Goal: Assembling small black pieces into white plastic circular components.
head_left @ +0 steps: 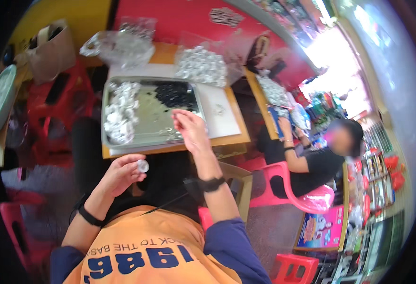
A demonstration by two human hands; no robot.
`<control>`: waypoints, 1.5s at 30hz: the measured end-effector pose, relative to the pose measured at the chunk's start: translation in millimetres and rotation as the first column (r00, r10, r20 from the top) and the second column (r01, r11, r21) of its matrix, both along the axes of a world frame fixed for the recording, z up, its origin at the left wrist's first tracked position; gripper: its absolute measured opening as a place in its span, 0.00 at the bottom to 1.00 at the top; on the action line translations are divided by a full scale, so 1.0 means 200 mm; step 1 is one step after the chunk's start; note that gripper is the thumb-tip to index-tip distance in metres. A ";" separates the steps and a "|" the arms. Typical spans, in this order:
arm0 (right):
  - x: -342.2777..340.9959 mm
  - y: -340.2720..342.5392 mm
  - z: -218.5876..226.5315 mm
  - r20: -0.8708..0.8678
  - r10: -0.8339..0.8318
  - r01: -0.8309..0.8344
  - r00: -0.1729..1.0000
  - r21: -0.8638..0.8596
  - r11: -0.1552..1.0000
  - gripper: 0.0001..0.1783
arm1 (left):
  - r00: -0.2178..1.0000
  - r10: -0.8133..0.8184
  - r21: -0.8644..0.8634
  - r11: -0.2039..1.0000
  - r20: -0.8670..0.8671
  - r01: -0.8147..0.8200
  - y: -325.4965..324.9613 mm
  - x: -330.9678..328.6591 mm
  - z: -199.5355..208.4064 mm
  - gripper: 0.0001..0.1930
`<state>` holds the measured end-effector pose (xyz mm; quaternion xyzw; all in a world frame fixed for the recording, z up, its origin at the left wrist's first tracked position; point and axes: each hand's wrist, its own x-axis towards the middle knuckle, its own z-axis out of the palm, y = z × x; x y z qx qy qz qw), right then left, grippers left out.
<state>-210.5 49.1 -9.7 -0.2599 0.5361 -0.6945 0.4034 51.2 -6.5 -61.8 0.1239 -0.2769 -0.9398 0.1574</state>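
1. The left hand (123, 173) holds a small round silver foil cup (143, 165) pinched at its fingertips, low in front of the bench (227, 139), off its near edge.
2. The right hand (190, 128) reaches over the near right corner of the metal tray (111, 146), fingers curled narrow; whether it grips anything is too blurred to tell.
3. On the tray, a heap of foil cups (119, 111) lies along the left side and a dark pile (175, 94) sits at the far right; what the dark bits are cannot be made out.
4. Behind the tray stand clear plastic bags of foil cups (201, 66), one more bag (123, 45) to the far left.
5. A brown paper bag (52, 54) sits at far left, partly cut by the dark rim.
6. To the right, another person in a black shirt (319, 165) sits on a pink plastic chair (307, 199) at a second bench (260, 102).
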 end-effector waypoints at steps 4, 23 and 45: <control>0.22 0.22 0.09 0.442 0.166 -0.094 0.881 -0.180 0.979 0.12 | 0.999 -0.052 0.024 0.998 -0.016 0.053 0.00 -0.02 0.04 0.17; 0.53 0.40 0.20 0.525 0.312 -0.193 0.792 -0.270 0.943 0.05 | 0.976 -0.132 0.039 0.989 -0.172 0.140 -0.04 0.01 0.08 0.16; 0.54 0.36 0.13 0.463 0.151 -0.125 0.873 -0.086 0.988 0.10 | 0.967 -0.156 0.077 0.982 -0.200 0.175 -0.04 0.01 0.07 0.18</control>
